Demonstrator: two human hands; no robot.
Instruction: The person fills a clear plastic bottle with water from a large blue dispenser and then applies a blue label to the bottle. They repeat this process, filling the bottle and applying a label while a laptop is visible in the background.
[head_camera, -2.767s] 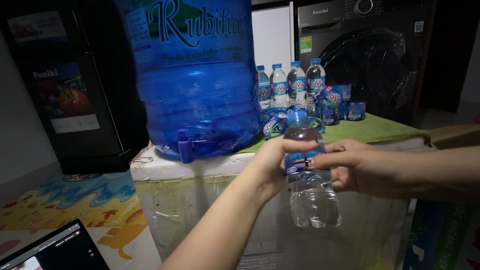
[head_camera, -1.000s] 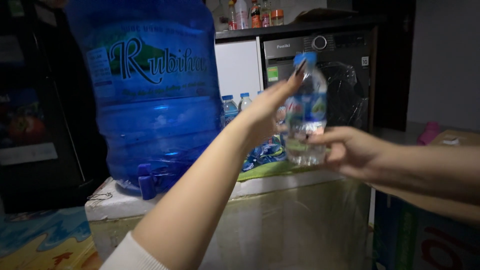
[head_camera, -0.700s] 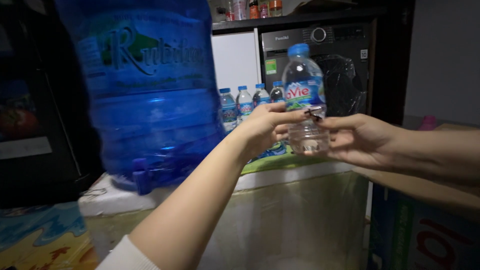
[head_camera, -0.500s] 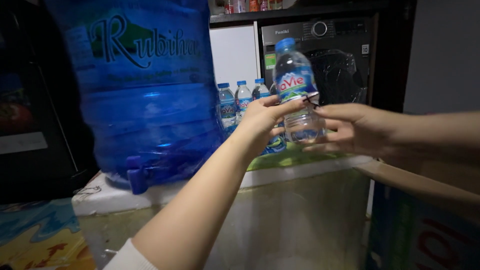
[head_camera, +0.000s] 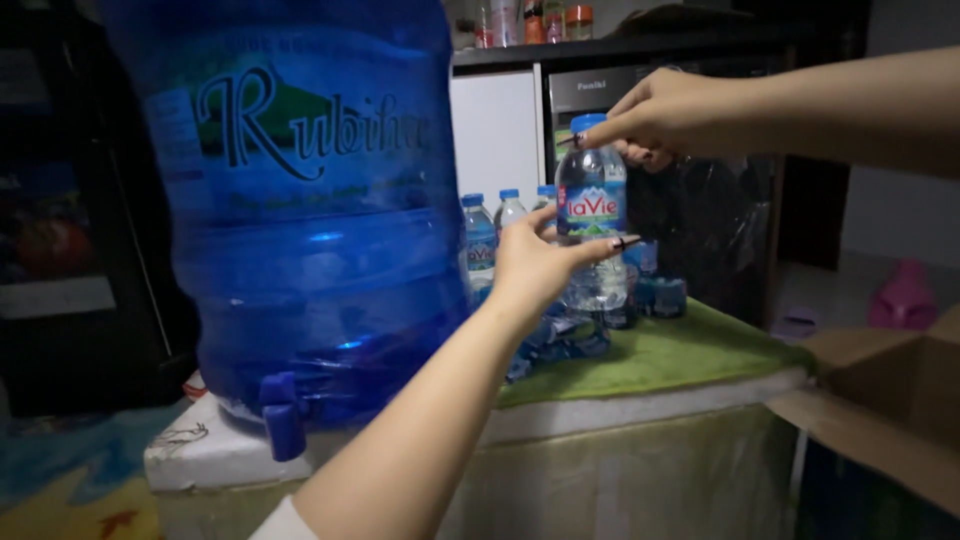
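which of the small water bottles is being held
The front small water bottle, lifted up: left hand grips its body, right hand pinches its blue cap. The other bottles stand untouched behind.

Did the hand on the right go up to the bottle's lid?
Yes. The right hand was beside the small bottle at its middle; now it is on the blue cap, higher against the washing machine behind.

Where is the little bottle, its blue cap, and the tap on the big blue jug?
small water bottle (head_camera: 592, 215), head view, on its label.
blue cap (head_camera: 588, 124), head view, cap's side.
tap (head_camera: 282, 418), head view, spout body.
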